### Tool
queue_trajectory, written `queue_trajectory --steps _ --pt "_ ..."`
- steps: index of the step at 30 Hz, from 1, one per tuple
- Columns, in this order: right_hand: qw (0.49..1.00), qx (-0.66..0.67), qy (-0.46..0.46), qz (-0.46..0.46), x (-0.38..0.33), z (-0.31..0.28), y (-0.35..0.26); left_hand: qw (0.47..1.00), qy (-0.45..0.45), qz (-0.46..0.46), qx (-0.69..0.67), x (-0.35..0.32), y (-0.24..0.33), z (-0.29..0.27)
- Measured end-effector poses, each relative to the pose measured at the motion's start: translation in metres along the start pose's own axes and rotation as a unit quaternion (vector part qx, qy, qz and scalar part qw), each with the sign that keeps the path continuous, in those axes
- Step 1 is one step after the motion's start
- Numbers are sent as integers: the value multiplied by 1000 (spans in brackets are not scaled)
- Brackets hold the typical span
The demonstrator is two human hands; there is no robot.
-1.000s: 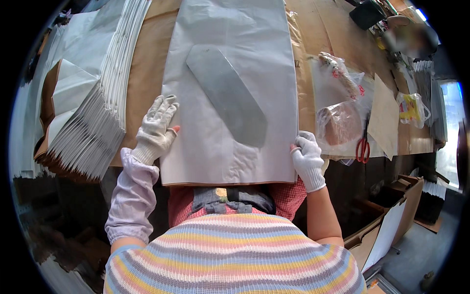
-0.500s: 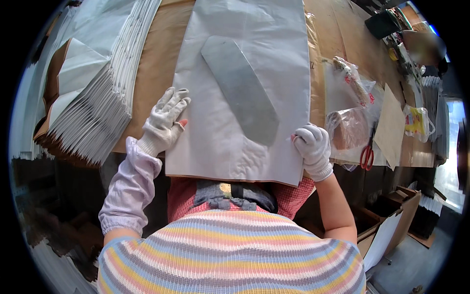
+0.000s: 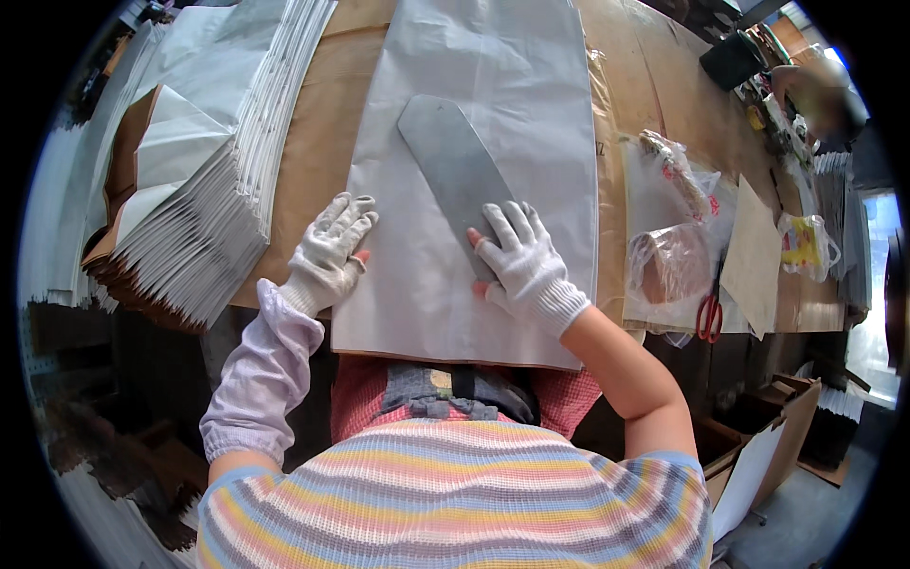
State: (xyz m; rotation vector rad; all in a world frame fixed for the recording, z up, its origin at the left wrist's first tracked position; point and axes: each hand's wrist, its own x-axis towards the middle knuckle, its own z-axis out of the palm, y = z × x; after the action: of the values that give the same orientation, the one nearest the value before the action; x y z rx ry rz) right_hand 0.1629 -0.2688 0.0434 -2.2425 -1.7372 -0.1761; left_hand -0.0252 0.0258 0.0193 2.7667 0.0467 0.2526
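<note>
A stack of long white paper sheets or flat bags (image 3: 408, 303) lies in front of me, its near edge reaching over the table edge. On it rests a grey flat plate (image 3: 450, 156) with cut-off corners, slanting from far left to near right. My right hand (image 3: 523, 266), in a white glove with bare thumb and finger tips, lies spread over the near end of the plate and hides it. My left hand (image 3: 332, 251), gloved alike, rests with fingers extended on the left edge of the white paper.
Folded white and brown paper bags (image 3: 199, 218) are piled at the left. To the right are a clear plastic bag (image 3: 668, 266) with something brown inside, red-handled scissors (image 3: 709, 318), a beige sheet (image 3: 752, 256) and a yellow-and-white bag (image 3: 806, 245). Another person (image 3: 823, 100) is at the far right.
My right hand has moved left from the paper's right edge onto the plate, its curled fingers now spread. My left hand stays at the left edge.
</note>
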Motion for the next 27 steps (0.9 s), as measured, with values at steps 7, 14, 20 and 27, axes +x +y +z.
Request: queue_trajectory --steps 7,14,20,27 --pt "994 -67 8 90 63 26 108 1000 6 0 -3 0 -1 0" --pt "952 -33 97 289 -59 5 36 999 26 20 -18 -1 -4 5" --pt "904 11 131 406 -93 -5 13 999 25 25 -6 -4 -9 8" --pt "824 213 128 509 -104 2 34 999 27 19 -25 -1 -6 9"
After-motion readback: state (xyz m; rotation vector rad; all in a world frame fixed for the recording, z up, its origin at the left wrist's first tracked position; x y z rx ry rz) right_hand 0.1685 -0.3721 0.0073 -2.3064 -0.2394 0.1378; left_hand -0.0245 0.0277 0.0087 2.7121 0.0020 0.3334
